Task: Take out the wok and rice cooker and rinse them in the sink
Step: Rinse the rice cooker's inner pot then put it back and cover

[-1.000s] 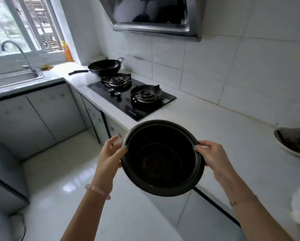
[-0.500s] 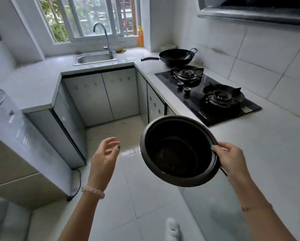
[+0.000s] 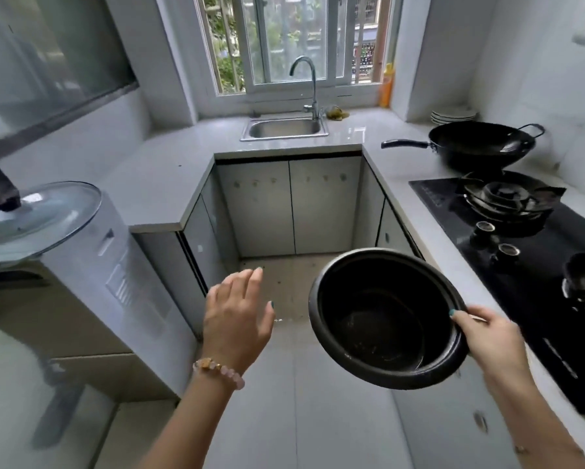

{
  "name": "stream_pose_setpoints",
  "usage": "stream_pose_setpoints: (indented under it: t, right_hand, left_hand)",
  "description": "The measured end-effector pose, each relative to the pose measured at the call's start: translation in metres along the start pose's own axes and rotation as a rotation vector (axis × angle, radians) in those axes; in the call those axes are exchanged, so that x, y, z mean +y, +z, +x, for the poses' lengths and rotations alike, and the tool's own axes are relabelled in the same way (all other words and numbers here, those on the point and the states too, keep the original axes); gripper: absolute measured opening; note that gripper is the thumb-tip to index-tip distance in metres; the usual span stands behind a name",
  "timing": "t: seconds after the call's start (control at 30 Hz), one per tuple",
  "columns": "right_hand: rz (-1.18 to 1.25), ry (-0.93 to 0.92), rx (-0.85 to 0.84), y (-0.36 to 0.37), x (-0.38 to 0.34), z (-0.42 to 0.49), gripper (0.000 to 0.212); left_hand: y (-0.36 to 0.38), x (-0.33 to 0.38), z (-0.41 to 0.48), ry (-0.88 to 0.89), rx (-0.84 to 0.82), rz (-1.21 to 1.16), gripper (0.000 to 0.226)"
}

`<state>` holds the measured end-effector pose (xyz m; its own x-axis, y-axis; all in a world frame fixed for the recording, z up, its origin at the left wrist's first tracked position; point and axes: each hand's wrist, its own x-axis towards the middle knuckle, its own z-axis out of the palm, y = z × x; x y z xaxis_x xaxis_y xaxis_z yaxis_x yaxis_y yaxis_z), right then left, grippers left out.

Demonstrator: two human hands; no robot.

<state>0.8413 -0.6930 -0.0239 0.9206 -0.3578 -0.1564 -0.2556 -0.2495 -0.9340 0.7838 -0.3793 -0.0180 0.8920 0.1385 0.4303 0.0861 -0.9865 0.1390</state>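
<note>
Right hand (image 3: 490, 336) pinches the rim of the round black rice-cooker inner pot (image 3: 386, 319), thumb on top of the rim. Pot is tilted, mouth toward the camera, held in the air over the floor, just off the counter edge. Left hand (image 3: 237, 316) is free: fingers straight and spread, gripping nothing, apart from the pot on its left side. Pink bead bracelet (image 3: 218, 368) on that wrist.

Black long-handled wok (image 3: 480, 143) sits on the white countertop (image 3: 169, 184) far right, just behind the black glass gas hob (image 3: 521, 248), handle pointing left. Small stainless steel sink (image 3: 284, 128) straight ahead under the window, curved chrome tap (image 3: 306, 82) behind it. Stack of white plates (image 3: 453, 116) in the corner behind the wok. Round glass lid (image 3: 37, 214) at left edge.
</note>
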Motion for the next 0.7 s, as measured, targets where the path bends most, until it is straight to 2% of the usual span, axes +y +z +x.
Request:
stream_pose_setpoints:
  t: [0.1, 0.23, 0.37, 0.7]
  right_hand:
    - [0.006, -0.034, -0.025, 0.025, -0.025, 0.047, 0.016]
    - [-0.019, -0.006, -0.041, 0.066, -0.045, 0.1, 0.031]
    - [-0.024, 0.025, -0.072, 0.113, -0.06, 0.146, 0.036]
    - [0.008, 0.024, -0.038, 0.251, -0.119, 0.26, 0.035]
  left_hand:
    - [0.02, -0.002, 0.038, -0.027, -0.028, 0.011, 0.053]
    - [0.042, -0.02, 0.076, -0.111, -0.052, 0.014, 0.053]
    - [0.064, -0.05, 0.12, -0.16, -0.06, 0.025, 0.054]
    - [0.142, -0.132, 0.304, -0.08, -0.043, 0.017, 0.055]
